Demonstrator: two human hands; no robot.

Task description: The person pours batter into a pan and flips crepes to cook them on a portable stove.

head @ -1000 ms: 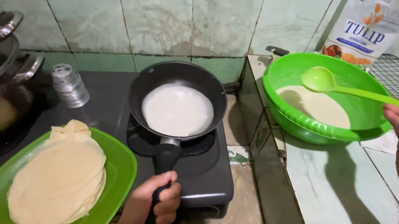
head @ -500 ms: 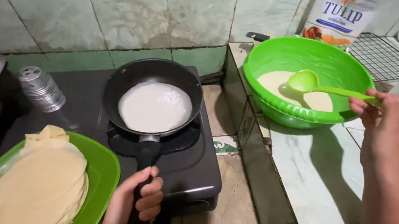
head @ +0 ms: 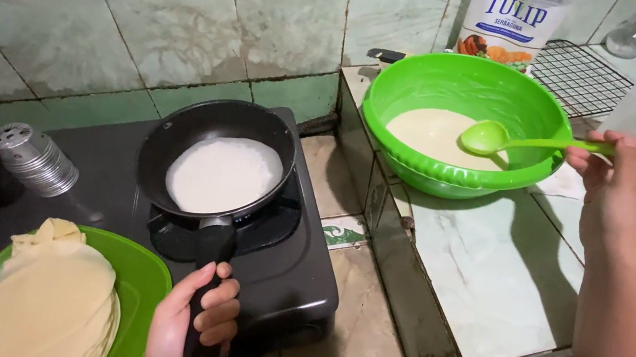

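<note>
Left hand (head: 198,325) clenched around pan handle (head: 206,307), 6 o'clock of pan (head: 219,154) on stove (head: 292,278); handle end cut off. Right hand (head: 618,183) pinches ladle (head: 508,139), scoop over batter in bowl (head: 467,126) at 1 o'clock. Plate (head: 142,287) of crepes, 8 o'clock, partly cropped.

Metal shaker (head: 35,159), wire rack (head: 580,74)

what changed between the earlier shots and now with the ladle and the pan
The right hand has swung the green ladle down from above the green bowl, so its scoop now sits low over the pale batter. Nothing was picked up or let go. The left hand still grips the handle of the black frying pan on the burner, its thin white batter layer unchanged, and the stacked crepes are as before.
</note>
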